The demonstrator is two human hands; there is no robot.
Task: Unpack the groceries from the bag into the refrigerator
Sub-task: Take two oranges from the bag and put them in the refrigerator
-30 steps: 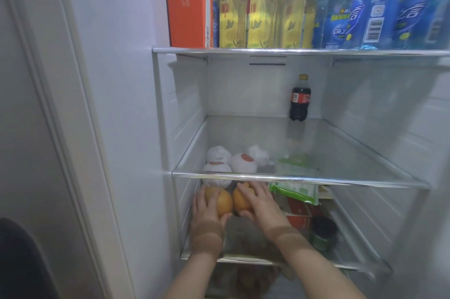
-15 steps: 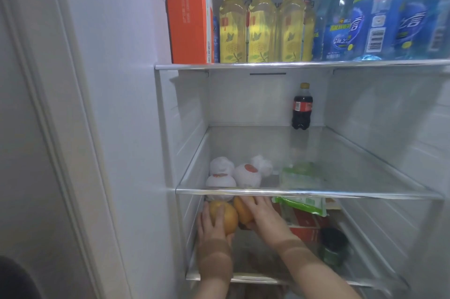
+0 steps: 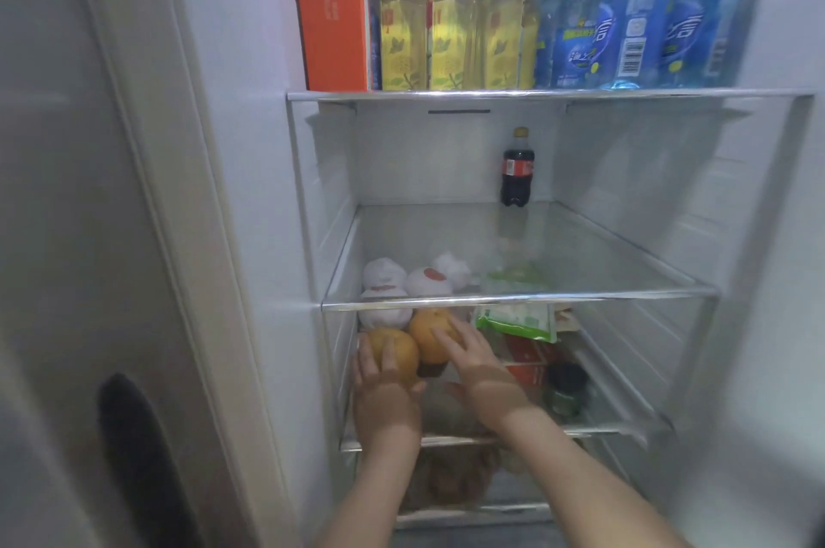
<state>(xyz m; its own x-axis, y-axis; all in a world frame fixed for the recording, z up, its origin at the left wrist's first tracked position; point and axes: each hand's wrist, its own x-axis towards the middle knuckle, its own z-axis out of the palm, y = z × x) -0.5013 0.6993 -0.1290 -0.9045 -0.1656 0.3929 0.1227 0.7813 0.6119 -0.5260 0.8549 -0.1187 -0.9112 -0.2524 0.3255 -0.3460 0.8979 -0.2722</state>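
Head view: left hand curls around one orange, right hand around the other orange, both at the lower shelf's left front corner; seat each beside the wrapped fruit; release only once steady.

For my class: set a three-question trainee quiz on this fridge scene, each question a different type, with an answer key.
1. True or false: the cola bottle lies on its side.
2. Which fruit does the left hand hold? A) left orange B) right orange
3. Fill in: the orange carton stands on the ____ shelf.

Key: 1 false; 2 A; 3 top.
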